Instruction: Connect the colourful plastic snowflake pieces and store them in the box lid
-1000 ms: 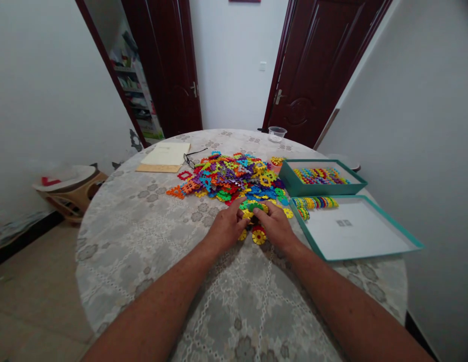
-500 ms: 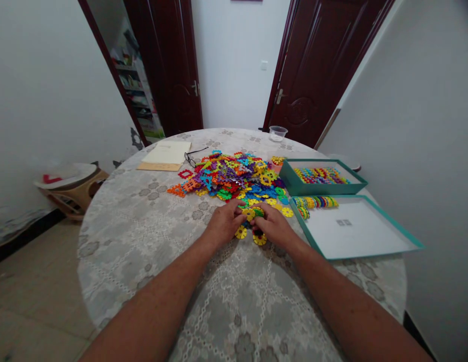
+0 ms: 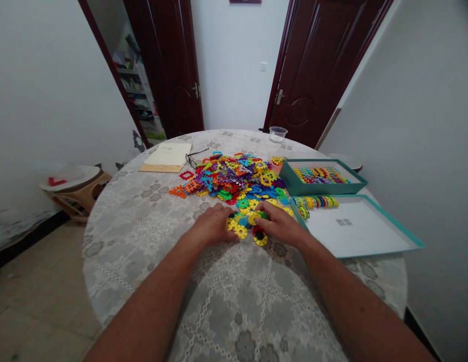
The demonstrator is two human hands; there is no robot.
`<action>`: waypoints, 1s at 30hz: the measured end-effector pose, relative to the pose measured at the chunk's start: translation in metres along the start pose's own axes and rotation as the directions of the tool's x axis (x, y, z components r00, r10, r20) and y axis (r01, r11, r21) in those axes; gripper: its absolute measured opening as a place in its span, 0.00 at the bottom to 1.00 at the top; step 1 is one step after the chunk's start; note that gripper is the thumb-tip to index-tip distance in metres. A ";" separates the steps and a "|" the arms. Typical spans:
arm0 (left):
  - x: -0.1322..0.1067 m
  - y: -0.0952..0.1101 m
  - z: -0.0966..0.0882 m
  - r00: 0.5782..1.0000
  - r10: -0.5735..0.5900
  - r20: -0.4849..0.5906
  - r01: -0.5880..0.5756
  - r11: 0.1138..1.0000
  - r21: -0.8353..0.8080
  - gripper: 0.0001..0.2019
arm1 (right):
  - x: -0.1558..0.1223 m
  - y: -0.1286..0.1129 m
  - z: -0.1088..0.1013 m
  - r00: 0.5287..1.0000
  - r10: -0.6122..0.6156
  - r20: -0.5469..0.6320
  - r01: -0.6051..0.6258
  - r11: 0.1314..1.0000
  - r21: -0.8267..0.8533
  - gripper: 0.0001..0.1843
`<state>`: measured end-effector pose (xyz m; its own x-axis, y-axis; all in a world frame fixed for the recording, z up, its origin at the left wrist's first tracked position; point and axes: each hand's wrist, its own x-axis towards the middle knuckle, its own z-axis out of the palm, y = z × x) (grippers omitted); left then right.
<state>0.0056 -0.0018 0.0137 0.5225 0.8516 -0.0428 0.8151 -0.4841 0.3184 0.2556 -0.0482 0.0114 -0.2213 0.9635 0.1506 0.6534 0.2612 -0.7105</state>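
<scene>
My left hand (image 3: 212, 226) and my right hand (image 3: 280, 224) lie palm down on the round table (image 3: 237, 301), a small gap between them. In that gap lies a small cluster of flower-shaped plastic discs (image 3: 247, 225), yellow, green and red. The curled fingers of both hands close on discs at the cluster's edges. Just beyond my hands spreads a big pile of colourful plastic pieces (image 3: 230, 178).
A teal box (image 3: 320, 188) with sorted discs stands at the right. Its lid (image 3: 403, 237) lies nearer, holding a row of stacked discs (image 3: 317, 202). Glasses (image 3: 194, 158), a notebook (image 3: 166, 157) and a clear cup (image 3: 277, 133) lie at the far side. A stool (image 3: 73, 188) stands left of the table.
Both hands have slid slightly toward me and moved apart, the left one leftward. The discs that were pinched up between them now lie spread on the table.
</scene>
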 end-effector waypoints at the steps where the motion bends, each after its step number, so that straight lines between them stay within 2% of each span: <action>1: 0.000 0.000 0.003 1.000 0.006 0.006 -0.007 1.000 0.009 0.39 | -0.001 -0.001 0.001 0.998 -0.040 0.052 0.040 0.999 -0.003 0.08; 5: 0.003 0.002 0.012 0.998 0.048 0.043 -0.047 0.999 -0.016 0.29 | -0.004 -0.007 0.012 0.961 -0.215 0.175 0.228 0.972 -0.056 0.05; 7: 0.005 0.002 0.014 0.998 0.050 0.045 -0.049 0.998 -0.036 0.24 | -0.004 -0.009 0.017 0.948 -0.244 0.206 0.265 0.961 -0.081 0.04; 10: 0.008 0.000 0.016 0.998 0.060 0.031 -0.057 0.995 -0.086 0.17 | -0.003 -0.008 0.022 0.954 -0.207 0.216 0.234 0.966 -0.110 0.07; 13: 0.011 -0.001 0.017 0.993 0.119 0.010 -0.116 0.980 -0.161 0.14 | -0.002 -0.006 0.026 0.976 -0.166 0.140 0.184 0.975 -0.122 0.16; 15: 0.012 -0.001 0.017 0.989 0.150 -0.011 -0.149 0.968 -0.200 0.14 | -0.001 -0.004 0.028 0.985 -0.148 0.086 0.159 0.979 -0.130 0.21; 18: 0.012 0.000 0.016 0.986 0.166 -0.030 -0.168 0.954 -0.249 0.14 | -0.001 -0.003 0.029 0.989 -0.141 0.039 0.146 0.977 -0.156 0.21; 23: 0.011 0.003 0.015 0.962 0.250 -0.108 -0.272 0.906 -0.323 0.16 | -0.001 -0.005 0.027 0.985 -0.167 0.032 0.170 0.978 -0.120 0.25; 26: 0.011 0.008 0.014 0.956 0.252 -0.149 -0.288 0.901 -0.325 0.17 | 0.000 -0.005 0.023 0.989 -0.138 0.045 0.143 0.980 -0.138 0.15; 28: 0.012 0.012 0.013 0.960 0.225 -0.167 -0.270 0.903 -0.333 0.16 | 0.000 -0.004 0.021 0.993 -0.118 0.016 0.119 0.979 -0.165 0.07; 30: 0.013 0.015 0.012 0.957 0.207 -0.205 -0.269 0.896 -0.354 0.16 | 0.001 -0.003 0.018 0.992 -0.119 -0.029 0.112 0.977 -0.183 0.03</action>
<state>0.0273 -0.0008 0.0062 0.6170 0.7560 0.2186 0.5007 -0.5914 0.6321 0.2399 -0.0488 0.0015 -0.2766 0.9267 0.2542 0.7459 0.3738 -0.5512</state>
